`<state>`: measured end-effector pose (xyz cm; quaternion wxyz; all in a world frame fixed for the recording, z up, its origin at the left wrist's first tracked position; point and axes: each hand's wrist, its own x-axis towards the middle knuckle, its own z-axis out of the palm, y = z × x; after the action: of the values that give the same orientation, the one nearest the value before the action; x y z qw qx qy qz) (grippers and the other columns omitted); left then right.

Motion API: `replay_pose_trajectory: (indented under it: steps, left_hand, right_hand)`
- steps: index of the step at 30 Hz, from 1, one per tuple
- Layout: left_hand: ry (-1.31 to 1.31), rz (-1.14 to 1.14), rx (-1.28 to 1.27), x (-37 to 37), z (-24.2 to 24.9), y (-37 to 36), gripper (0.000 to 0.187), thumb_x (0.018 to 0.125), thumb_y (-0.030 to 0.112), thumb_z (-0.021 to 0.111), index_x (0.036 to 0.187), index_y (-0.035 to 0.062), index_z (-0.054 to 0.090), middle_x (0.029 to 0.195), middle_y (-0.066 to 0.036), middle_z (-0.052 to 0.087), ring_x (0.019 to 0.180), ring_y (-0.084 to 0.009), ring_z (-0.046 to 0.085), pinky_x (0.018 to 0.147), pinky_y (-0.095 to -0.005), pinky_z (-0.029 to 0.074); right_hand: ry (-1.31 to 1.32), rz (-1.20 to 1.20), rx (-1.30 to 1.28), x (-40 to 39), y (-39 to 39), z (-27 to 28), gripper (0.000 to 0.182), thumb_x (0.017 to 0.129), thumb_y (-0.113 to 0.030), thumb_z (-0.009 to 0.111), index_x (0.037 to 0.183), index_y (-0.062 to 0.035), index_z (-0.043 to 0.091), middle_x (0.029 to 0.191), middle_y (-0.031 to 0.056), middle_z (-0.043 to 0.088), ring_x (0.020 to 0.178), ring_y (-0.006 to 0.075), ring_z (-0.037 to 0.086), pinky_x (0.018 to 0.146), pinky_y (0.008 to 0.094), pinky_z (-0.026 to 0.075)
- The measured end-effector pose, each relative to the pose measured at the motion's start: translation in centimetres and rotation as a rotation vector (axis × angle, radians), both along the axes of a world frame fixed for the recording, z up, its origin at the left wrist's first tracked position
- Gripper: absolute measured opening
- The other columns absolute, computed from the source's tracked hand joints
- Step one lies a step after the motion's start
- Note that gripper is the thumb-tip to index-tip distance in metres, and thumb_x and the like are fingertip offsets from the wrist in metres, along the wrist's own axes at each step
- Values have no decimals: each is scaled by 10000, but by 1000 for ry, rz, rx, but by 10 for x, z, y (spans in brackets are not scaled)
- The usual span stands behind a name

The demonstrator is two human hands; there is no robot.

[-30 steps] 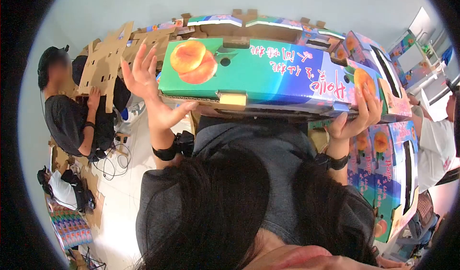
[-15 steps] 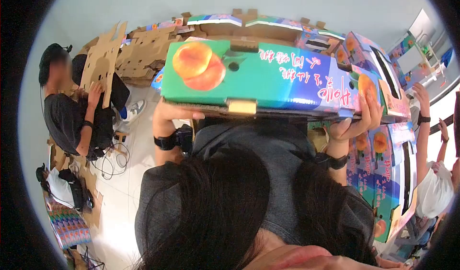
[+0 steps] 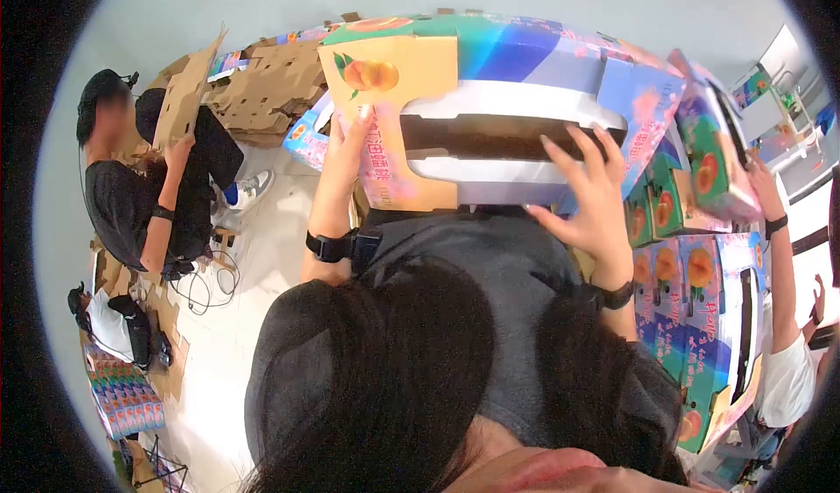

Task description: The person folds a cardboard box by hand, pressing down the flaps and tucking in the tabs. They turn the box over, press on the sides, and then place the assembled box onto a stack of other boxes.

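Observation:
A printed peach carton [image 3: 525, 60] is in front of my chest, its yellow and white face with a long dark slot turned toward me. At its left end, my left hand [image 3: 347, 147] grips it, thumb over the printed face and fingers by the edge. My right hand [image 3: 588, 191] has its fingers spread in front of the slotted face, fingertips over the slot's right part.
Peach cartons [image 3: 700, 300] are stacked at my right, where another person's hand [image 3: 763, 182] touches a tilted carton [image 3: 716, 156]. On the left, a seated person [image 3: 127, 195] holds a cardboard sheet [image 3: 185, 99]. Flat cardboard [image 3: 271, 90] lies behind.
The carton has turned so its slotted face shows instead of its green side. My right hand has left its right end and spread open. Beside the right stack, another carton has tilted.

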<state>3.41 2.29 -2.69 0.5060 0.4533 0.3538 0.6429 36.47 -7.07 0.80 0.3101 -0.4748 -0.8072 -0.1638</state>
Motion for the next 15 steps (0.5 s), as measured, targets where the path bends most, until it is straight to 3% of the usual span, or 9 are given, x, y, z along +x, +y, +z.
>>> replay_pose_trajectory:
  steps: [2,5,7,10,11,14,15]
  left_hand:
    - [167,158,116,-5,-13,18,738,964,268,724,1544,24,338,1408,-133,551,1267,-213,556,1060,-355,447]
    - [430,426,271,-9,-25,25,855,900,251,793,1561,22,302,1450,-191,514,1363,-278,480,1127,-412,385]
    - [587,581,408,-5,-21,18,876,842,211,836,1538,9,344,1501,-207,463,1455,-336,378,1162,-486,340]
    - [931,751,653,12,-5,0,816,806,196,836,1497,32,435,1468,-227,494,1422,-382,413,1175,-479,317]
    - [913,574,766,6,-16,8,790,773,221,843,1460,47,495,1474,-211,496,1427,-410,406,1170,-493,322]
    - [1140,185,925,29,0,1,857,758,324,846,1492,77,478,1536,-198,451,1483,-403,343,1190,-536,287]
    - [1208,181,885,37,0,0,887,751,359,845,1506,85,467,1559,-194,426,1500,-401,315,1196,-553,269]
  right_hand:
    - [-64,-12,0,-3,8,-6,883,667,-453,868,1443,-148,577,1497,164,483,1465,415,316,1208,585,236]
    - [-48,-58,-26,-10,18,-11,945,653,-492,863,1473,-150,541,1477,159,494,1468,410,322,1220,603,198]
    - [-45,-32,-13,-6,32,-15,972,647,-518,853,1483,-146,527,1448,160,513,1451,406,351,1216,601,210]
    - [-41,0,34,-1,56,-21,1011,628,-587,830,1470,-114,531,1300,162,572,1300,391,475,1143,562,306]
    - [-41,-5,18,-2,60,-20,1019,623,-597,828,1466,-106,533,1270,162,579,1260,388,492,1119,548,327]
    - [-46,18,64,-1,80,-20,1010,620,-654,809,1415,-78,570,1185,158,586,1137,366,527,1022,497,379]
    - [-44,18,55,-2,85,-20,1000,624,-663,805,1402,-76,581,1183,156,588,1131,364,530,1015,492,381]
